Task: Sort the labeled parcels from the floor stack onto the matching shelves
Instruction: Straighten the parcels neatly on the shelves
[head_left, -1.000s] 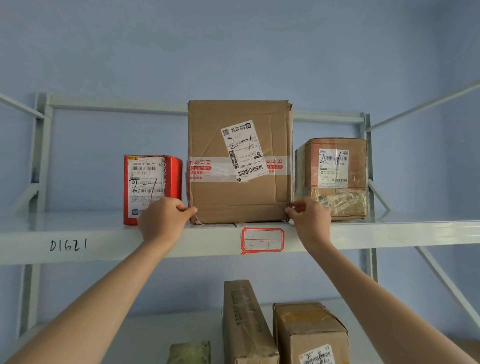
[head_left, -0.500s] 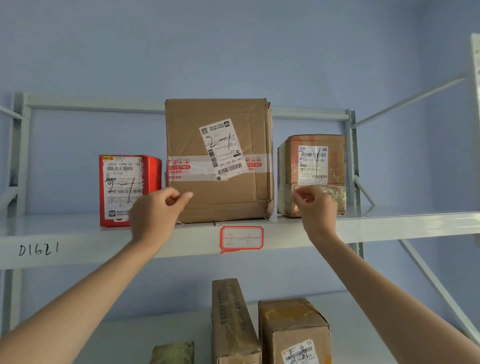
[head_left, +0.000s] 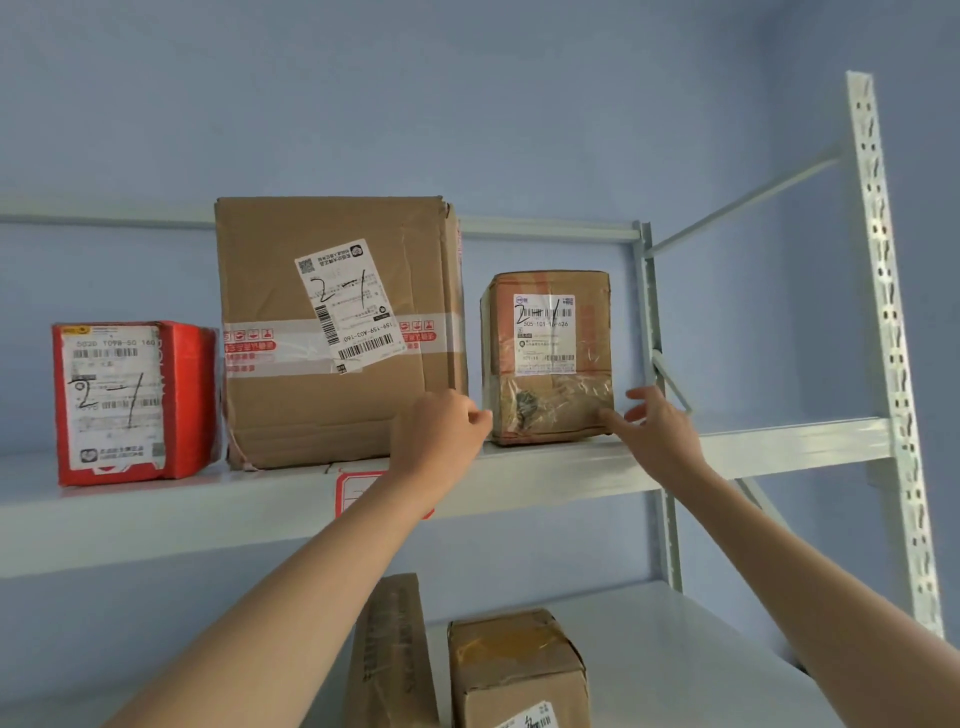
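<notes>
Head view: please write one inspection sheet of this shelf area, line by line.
Surface: grey metal upper shelf, red-framed tag on its front edge partly hidden by an arm.
Job's things: red parcel, large brown parcel and small taped parcel, all upright, marked 2-1.
Clutter: two brown boxes on the lower shelf.
Grippers: left hand and right hand flank the small taped parcel's base, holding nothing.
Cables: nothing seen.
Surroundings: blue wall, slotted upright.
</notes>
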